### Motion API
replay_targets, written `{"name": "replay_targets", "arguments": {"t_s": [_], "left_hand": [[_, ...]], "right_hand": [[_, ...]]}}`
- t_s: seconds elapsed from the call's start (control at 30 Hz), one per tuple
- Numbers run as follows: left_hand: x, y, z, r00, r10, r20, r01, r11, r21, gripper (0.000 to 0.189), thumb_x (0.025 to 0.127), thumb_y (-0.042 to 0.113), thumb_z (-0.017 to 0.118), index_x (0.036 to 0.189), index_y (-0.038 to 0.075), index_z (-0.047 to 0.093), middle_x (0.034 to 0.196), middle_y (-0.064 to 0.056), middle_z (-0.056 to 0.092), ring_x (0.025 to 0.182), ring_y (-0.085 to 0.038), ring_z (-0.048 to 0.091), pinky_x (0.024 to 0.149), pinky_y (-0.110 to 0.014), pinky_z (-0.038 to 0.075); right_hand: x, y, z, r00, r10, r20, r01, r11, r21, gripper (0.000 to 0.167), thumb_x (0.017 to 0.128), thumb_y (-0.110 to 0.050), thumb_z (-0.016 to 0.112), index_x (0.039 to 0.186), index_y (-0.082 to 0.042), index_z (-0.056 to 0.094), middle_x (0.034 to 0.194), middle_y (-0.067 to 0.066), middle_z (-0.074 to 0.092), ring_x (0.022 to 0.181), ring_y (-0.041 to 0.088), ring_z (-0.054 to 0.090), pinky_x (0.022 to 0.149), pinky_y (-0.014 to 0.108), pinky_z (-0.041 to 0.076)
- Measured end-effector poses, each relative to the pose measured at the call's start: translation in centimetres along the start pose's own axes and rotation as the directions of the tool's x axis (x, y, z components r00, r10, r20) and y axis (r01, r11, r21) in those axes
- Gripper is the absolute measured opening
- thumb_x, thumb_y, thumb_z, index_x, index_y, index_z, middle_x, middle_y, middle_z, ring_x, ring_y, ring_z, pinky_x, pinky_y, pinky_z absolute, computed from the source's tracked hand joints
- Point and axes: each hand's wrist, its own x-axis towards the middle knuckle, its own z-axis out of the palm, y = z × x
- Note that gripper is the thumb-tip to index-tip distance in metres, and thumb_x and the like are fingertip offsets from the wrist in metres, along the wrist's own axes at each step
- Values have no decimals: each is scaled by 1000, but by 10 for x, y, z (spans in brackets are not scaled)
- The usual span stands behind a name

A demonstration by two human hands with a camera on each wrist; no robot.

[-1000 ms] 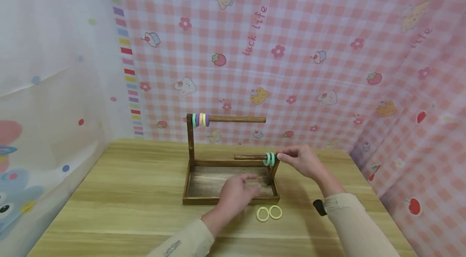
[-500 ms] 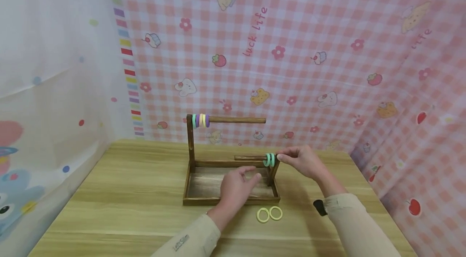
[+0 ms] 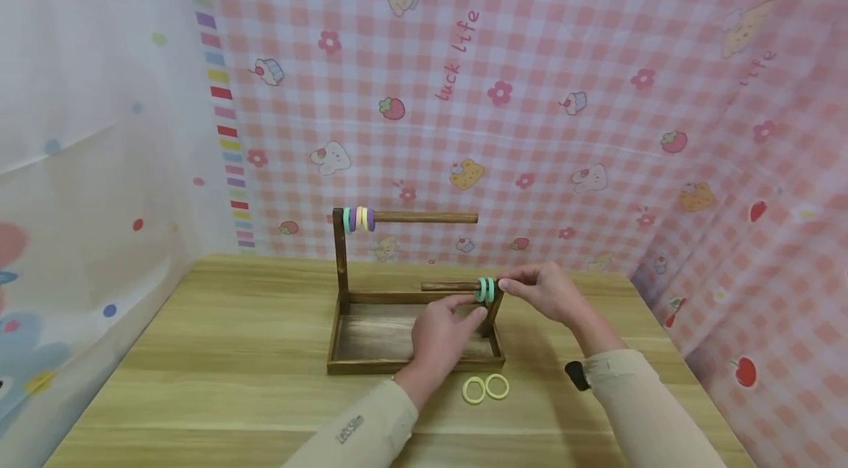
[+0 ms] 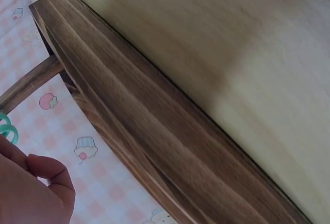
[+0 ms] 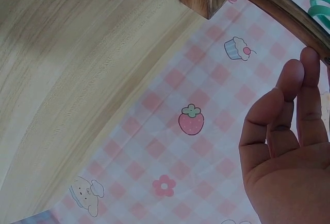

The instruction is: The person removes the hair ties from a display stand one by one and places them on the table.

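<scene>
A dark wooden rack [image 3: 371, 367] with a tray base, a tall left post and a short right post stands on the table. Two mint-green rings [image 3: 490, 290] hang on its lower bar [image 3: 447, 286], against the short post. My left hand [image 3: 436, 339] reaches over the tray, index fingertip right at these rings and thumb apart below; the left wrist view has the green rings [image 4: 7, 132] just beyond the hand. With thumb and index finger, my right hand [image 3: 553, 295] pinches the top of the short post [image 5: 278, 0]. Several green, purple and yellow rings [image 3: 360, 219] sit on the upper bar.
Two pale yellow rings [image 3: 507, 387] lie on the wooden table [image 3: 199, 380] in front of the rack's right corner. Behind the table hangs a pink checked cloth [image 3: 411, 48], with a white patterned cloth [image 3: 99, 181] at the left.
My left hand has moved up and to the right over the tray, its fingers coming to the green rings. The right hand stays at the short post. The head view has shifted slightly.
</scene>
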Motion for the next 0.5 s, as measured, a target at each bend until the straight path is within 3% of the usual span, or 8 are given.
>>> {"name": "replay_targets", "arguments": {"t_s": [0.3,0.5], "left_hand": [[5,1,9,998,-32,-58,30,999,-39,26,91,38,85,112,21,85,57,10,56,52,-5,45,49,-26,34],[7,2,13,997,-41,-65,38,998,-52,26,90,38,86,110,22,86,58,10,57,52,-4,46,49,-26,34]], "right_hand": [[0,0,-1,1000,-11,0,11,1000,15,27,105,-29,72,120,-9,81,115,13,81,108,29,77,94,51,62],[0,-1,-1,1000,0,2,0,1000,15,27,105,-30,72,119,-9,81,114,13,81,108,29,77,94,51,62]]}}
